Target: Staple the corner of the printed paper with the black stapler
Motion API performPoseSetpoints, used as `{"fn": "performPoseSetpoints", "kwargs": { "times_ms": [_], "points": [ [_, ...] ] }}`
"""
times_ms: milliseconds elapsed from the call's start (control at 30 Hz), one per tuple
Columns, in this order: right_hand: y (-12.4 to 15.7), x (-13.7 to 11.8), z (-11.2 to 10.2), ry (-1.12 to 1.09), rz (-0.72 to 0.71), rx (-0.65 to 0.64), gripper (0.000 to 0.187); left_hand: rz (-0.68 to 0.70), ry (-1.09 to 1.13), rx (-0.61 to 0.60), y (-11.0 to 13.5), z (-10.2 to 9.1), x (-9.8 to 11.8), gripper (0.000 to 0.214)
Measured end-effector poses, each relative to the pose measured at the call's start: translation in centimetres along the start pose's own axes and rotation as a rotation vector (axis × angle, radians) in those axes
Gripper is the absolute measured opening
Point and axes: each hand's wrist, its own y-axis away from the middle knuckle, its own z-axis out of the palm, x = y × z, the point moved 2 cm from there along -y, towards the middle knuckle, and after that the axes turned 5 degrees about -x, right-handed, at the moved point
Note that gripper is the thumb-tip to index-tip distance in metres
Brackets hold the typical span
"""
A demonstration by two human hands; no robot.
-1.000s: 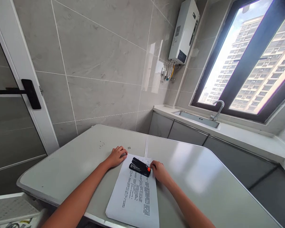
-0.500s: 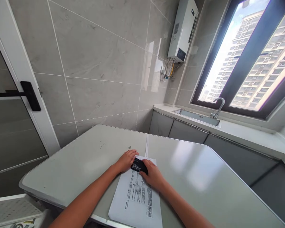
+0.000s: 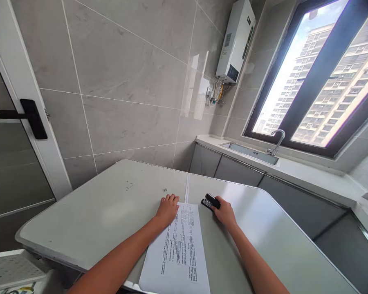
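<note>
A printed sheet of paper (image 3: 179, 249) lies on the pale grey table (image 3: 104, 208), reaching over its near edge. My left hand (image 3: 167, 209) lies flat on the sheet's top left corner, fingers spread. My right hand (image 3: 224, 212) is closed around a black stapler (image 3: 211, 201), which sits on the table just right of the paper's top edge. A small loose staple (image 3: 164, 189) rests on the table beyond my left hand.
The table's seam (image 3: 187, 185) runs between my hands. A tiled wall stands behind the table. A door with a black handle (image 3: 30, 118) is at the left. At the right are a counter with a sink and tap (image 3: 276, 143), a window, and a wall boiler (image 3: 235, 41).
My right hand closed on the stapler and carried it off the paper to the right onto the bare table. My left hand slid right onto the sheet's corner.
</note>
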Motion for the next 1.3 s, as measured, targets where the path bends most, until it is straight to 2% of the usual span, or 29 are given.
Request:
{"fn": "performPoseSetpoints", "kwargs": {
  "times_ms": [100, 233, 333, 400, 567, 733, 967, 1167, 1300],
  "points": [
    [0.0, 0.4, -0.7, -0.076, -0.130, -0.178, 0.023, 0.040, -0.008, 0.009, 0.5, -0.2, -0.3, 0.035],
    [0.9, -0.8, -1.4, -0.207, -0.334, -0.467, 0.024, 0.071, -0.003, 0.016, 0.8, -1.1, -0.6, 0.024],
    [1.5, -2.0, -1.2, -0.252, -0.430, -0.564, 0.026, 0.052, 0.004, -0.001, 0.7, -1.3, -0.6, 0.021],
    [1.7, -2.6, -0.5, -0.229, -0.464, -0.521, 0.026, 0.049, 0.013, -0.009, 0.7, -1.3, -0.5, 0.022],
    [1.6, -3.3, 1.7, -0.142, -0.427, -0.256, 0.030, 0.091, 0.031, -0.033, 0.8, -1.2, -0.5, 0.023],
    [1.1, -2.8, 2.4, -0.100, -0.362, -0.112, 0.043, 0.092, 0.062, -0.056, 1.0, -1.6, -0.4, 0.026],
    [1.5, -3.2, 2.1, -0.103, -0.477, -0.178, 0.057, 0.042, 0.050, -0.044, 0.9, -1.3, -0.1, 0.025],
    [1.4, -2.9, 1.1, -0.049, -0.444, -0.166, 0.055, 0.029, 0.041, -0.033, 0.8, -1.1, -0.1, 0.025],
    [1.1, -1.9, 0.2, -0.102, -0.433, -0.157, 0.051, -0.007, 0.037, -0.028, 0.8, -1.1, -0.5, 0.026]
  ]
}}
